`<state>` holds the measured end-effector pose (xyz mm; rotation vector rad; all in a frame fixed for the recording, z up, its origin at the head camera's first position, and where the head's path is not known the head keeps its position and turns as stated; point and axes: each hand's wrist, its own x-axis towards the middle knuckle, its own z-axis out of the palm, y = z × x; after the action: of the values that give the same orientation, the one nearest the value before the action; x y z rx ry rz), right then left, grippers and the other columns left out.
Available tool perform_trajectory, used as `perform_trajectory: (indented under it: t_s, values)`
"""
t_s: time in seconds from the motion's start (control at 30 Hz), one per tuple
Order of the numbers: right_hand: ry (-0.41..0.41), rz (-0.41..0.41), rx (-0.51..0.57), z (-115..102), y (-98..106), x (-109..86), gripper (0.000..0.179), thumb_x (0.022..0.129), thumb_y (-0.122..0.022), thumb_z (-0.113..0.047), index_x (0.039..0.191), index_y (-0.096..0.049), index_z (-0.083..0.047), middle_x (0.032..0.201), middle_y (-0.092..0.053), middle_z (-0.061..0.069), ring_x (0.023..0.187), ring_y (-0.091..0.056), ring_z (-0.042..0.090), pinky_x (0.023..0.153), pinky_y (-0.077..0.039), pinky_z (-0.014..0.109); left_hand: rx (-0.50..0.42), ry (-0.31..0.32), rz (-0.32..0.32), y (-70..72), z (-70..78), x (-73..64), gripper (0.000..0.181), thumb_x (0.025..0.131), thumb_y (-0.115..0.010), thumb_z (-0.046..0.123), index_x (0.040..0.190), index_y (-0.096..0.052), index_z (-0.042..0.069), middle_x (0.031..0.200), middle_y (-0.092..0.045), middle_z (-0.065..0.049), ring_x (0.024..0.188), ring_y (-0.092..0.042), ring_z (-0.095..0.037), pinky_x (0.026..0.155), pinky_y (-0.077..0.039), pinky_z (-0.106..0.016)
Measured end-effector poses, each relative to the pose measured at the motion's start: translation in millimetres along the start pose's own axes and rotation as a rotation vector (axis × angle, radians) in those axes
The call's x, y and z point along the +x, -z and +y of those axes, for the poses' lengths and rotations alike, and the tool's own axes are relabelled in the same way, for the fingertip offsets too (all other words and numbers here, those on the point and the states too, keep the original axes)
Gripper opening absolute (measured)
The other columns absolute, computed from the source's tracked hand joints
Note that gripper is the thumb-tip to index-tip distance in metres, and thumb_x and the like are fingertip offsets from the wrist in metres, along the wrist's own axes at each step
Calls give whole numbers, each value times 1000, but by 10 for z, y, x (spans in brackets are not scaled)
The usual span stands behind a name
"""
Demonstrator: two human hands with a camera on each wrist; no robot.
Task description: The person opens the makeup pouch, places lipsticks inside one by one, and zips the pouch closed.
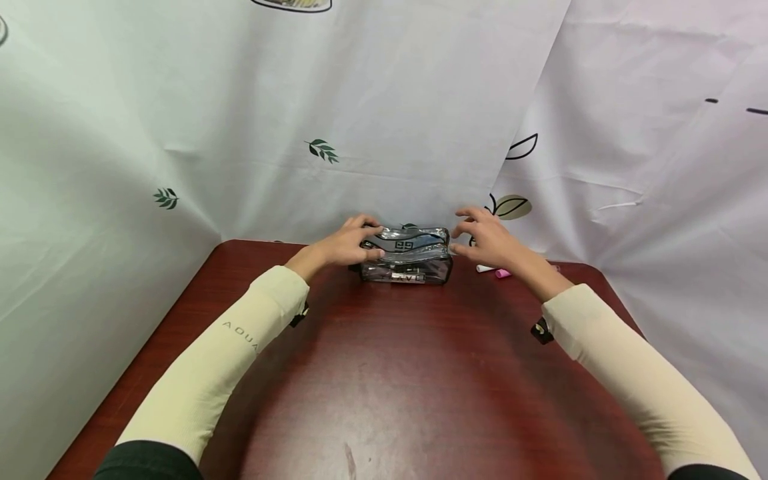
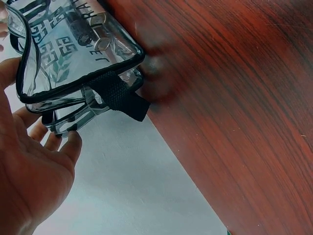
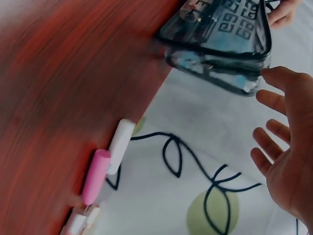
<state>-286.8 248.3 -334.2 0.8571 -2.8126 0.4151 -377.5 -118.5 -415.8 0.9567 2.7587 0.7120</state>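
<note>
A clear zip pouch (image 1: 420, 272) with black trim and a dark printed pattern stands at the table's far edge. Small items show through its plastic, too blurred to name. My left hand (image 1: 347, 247) holds its left end, thumb in front and fingers behind the top. In the left wrist view, those fingers (image 2: 73, 144) curl near the pouch's black strap tab (image 2: 120, 95). By the right end is my right hand (image 1: 489, 240), fingers loosely bent and spread. In the right wrist view, its thumb side lies close to the pouch's corner; whether it touches, I cannot tell.
On the table (image 1: 372, 373), right of the pouch, lie a white tube-like item (image 3: 121, 144) and a pink one (image 3: 96, 176). More small pale items (image 3: 78, 220) lie beside them. A white printed cloth (image 1: 384, 120) hangs right behind the table.
</note>
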Motion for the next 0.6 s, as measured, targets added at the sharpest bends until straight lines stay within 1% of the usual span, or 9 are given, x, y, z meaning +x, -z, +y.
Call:
perform_trajectory:
  t_s: [0.1,0.23,0.27,0.33,0.47,0.5,0.53,0.57,0.6]
  values:
    - [-12,-18,-10,145,-21,-71,22,104,-78,-19,117,-82,-2,165,-53,30,146,-56,54,121,-39,76,9,3,-17,88,170,-98,89,107,-65,68,175,-44,16,179,-33,-12,166,-26,-39,133,-33,-63]
    - [-21,-33,-10,407,-71,-207,24,103,-76,-19,116,-81,0,162,-53,35,150,-49,61,122,-37,77,-16,17,-19,202,459,-268,83,110,-65,55,175,-43,10,178,-33,-16,166,-26,-41,134,-29,-67]
    - [0,-24,12,600,-138,-240,27,105,-75,-28,115,-82,-4,165,-53,31,155,-47,57,126,-37,74,-15,20,-17,215,502,-295,81,110,-66,51,175,-42,8,178,-32,-17,167,-25,-42,134,-29,-67]
    - [-18,-22,17,716,-156,-309,28,103,-76,-29,113,-82,-3,163,-54,33,155,-44,59,127,-34,75,-18,24,-21,238,574,-340,79,111,-66,44,175,-40,5,179,-31,-18,168,-23,-43,137,-27,-65]
    - [-97,-41,7,902,-171,-416,27,102,-78,-28,111,-82,-3,162,-53,34,156,-43,58,125,-34,77,14,34,-18,242,614,-369,78,113,-65,42,175,-39,4,179,-30,-18,168,-23,-42,137,-27,-63]
    - [-149,-62,-17,804,-112,-441,24,98,-80,-20,110,-81,1,160,-53,39,152,-43,63,121,-34,80,16,36,-18,241,616,-369,78,113,-65,43,175,-39,4,179,-30,-18,168,-24,-42,137,-27,-63]
    - [-175,-74,-22,844,-114,-459,25,97,-81,-20,110,-81,1,160,-52,39,152,-43,63,121,-34,81,17,38,-19,242,617,-367,78,112,-65,43,175,-39,5,179,-30,-18,168,-24,-42,136,-28,-63]
    - [-182,-67,-24,1021,-193,-473,27,98,-82,-27,108,-82,-2,159,-54,38,151,-44,62,119,-35,80,14,42,-20,243,621,-364,78,112,-65,43,175,-39,5,179,-30,-18,168,-24,-42,136,-28,-63]
    - [-204,-79,-32,1042,-187,-496,26,97,-83,-26,107,-82,-3,159,-54,38,151,-44,62,119,-35,80,10,42,-21,244,623,-363,78,112,-66,43,175,-39,5,179,-30,-18,168,-24,-42,136,-28,-64]
